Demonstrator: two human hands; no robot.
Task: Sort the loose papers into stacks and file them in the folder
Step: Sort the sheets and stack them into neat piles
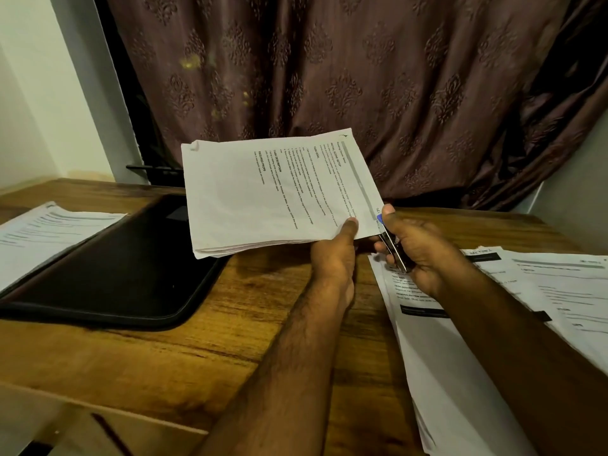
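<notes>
Above the desk (230,350), the left hand (332,255) pinches a stack (263,195) by its near edge while the right hand (418,248) grips a stapler (393,245) at its corner, so binding seems in hand; next, squeeze squarely, then file it in the folder (108,268) lying left.

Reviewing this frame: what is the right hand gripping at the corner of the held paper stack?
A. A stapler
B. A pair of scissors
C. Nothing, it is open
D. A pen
A: the right hand grips a stapler, dark and metal with a blue tip, at the near corner of the paper stack that the left hand holds above the wooden table.
</notes>
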